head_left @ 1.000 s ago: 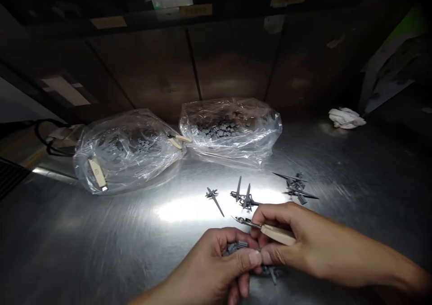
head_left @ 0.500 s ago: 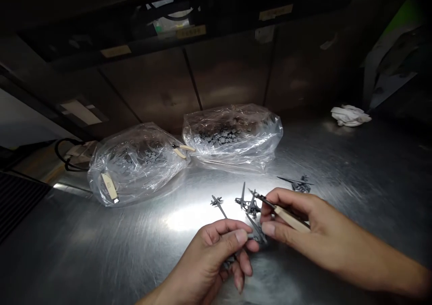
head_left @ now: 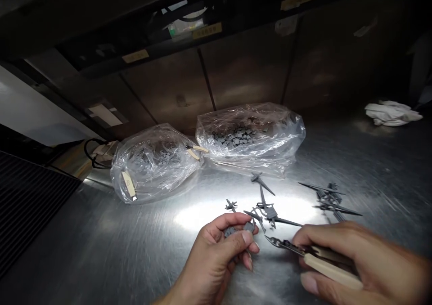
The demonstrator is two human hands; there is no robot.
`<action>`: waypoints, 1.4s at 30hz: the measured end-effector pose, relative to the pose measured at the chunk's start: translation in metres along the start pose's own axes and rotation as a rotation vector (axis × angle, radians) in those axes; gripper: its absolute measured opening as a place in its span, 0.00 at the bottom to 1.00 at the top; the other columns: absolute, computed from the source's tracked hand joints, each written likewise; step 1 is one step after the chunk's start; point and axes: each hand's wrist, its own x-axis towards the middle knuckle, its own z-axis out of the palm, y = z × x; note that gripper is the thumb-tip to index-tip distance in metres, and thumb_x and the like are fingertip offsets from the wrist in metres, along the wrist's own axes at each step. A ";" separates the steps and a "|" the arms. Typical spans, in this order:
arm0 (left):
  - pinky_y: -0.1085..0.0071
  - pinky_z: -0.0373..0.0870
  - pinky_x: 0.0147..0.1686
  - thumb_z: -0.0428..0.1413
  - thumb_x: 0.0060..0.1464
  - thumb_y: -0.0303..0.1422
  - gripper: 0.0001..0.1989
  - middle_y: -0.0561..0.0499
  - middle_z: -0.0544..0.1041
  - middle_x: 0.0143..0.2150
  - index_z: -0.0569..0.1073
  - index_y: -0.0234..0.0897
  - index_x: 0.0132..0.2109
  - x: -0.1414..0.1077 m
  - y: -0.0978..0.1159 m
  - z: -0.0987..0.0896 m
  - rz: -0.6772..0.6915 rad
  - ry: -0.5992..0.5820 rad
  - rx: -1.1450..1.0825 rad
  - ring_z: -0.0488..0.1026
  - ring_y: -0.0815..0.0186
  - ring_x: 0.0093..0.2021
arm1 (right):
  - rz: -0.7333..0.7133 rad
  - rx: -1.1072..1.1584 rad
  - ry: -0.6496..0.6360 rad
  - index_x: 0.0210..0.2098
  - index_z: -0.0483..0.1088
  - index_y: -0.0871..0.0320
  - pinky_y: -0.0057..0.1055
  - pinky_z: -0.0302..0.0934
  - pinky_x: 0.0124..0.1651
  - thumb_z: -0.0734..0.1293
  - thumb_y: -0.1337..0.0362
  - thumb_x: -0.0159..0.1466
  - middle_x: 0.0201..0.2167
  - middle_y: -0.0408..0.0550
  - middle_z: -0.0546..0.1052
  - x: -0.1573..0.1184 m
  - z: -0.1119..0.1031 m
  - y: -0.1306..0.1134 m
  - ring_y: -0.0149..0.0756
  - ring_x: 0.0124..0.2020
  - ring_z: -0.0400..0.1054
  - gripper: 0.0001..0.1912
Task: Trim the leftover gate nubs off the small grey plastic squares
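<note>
My left hand (head_left: pixel 221 257) is closed on small grey plastic pieces (head_left: pixel 249 227), pinched between thumb and fingers; part of them is hidden in the palm. In my right hand (head_left: pixel 357 255) are side cutters (head_left: pixel 332 269) with cream handles, their narrow metal jaws pointing towards the left hand but apart from it. Just beyond both hands lie thin grey plastic sprues (head_left: pixel 271 212) with long pointed ends. A second cluster of grey sprues (head_left: pixel 332 199) rests farther right, above the right hand.
Two clear plastic bags (head_left: pixel 249 152) of small grey pieces stand at the back of the metal table (head_left: pixel 135 246). A cream-handled pair of pliers (head_left: pixel 197 151) lies between them, and a cream-coloured cutter (head_left: pixel 128 184) against the left bag (head_left: pixel 168 179). A crumpled white cloth (head_left: pixel 393 113) is at back right.
My right hand has drawn away to the right and nearer with the side cutters. Grey sprue that was between the hands now lies on the table. The camera view has shifted.
</note>
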 end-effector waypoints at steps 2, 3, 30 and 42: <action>0.74 0.67 0.30 0.75 0.42 0.34 0.18 0.49 0.82 0.29 0.82 0.34 0.40 0.000 -0.002 -0.002 0.010 -0.009 0.039 0.71 0.72 0.25 | 0.042 -0.048 -0.124 0.50 0.78 0.39 0.30 0.75 0.37 0.70 0.43 0.63 0.42 0.43 0.84 0.002 0.001 -0.008 0.44 0.39 0.81 0.19; 0.74 0.67 0.31 0.75 0.43 0.35 0.18 0.49 0.82 0.29 0.82 0.34 0.40 0.000 -0.003 -0.003 0.014 -0.017 0.060 0.71 0.72 0.24 | 0.058 -0.057 -0.168 0.50 0.77 0.39 0.30 0.75 0.36 0.69 0.42 0.64 0.43 0.42 0.84 0.004 0.001 -0.014 0.44 0.40 0.81 0.19; 0.74 0.58 0.25 0.73 0.46 0.38 0.19 0.52 0.80 0.25 0.81 0.33 0.43 -0.001 -0.004 -0.001 0.007 -0.018 0.137 0.67 0.74 0.20 | 0.032 -0.036 -0.257 0.46 0.76 0.46 0.37 0.71 0.46 0.63 0.45 0.70 0.44 0.44 0.82 0.018 -0.005 -0.042 0.45 0.45 0.77 0.16; 0.75 0.60 0.25 0.74 0.43 0.37 0.19 0.51 0.80 0.23 0.82 0.33 0.41 0.003 -0.008 -0.002 -0.016 -0.003 0.106 0.68 0.74 0.20 | -0.076 -0.034 -0.219 0.33 0.74 0.50 0.33 0.65 0.32 0.63 0.54 0.69 0.37 0.46 0.83 0.020 0.000 -0.046 0.43 0.36 0.78 0.12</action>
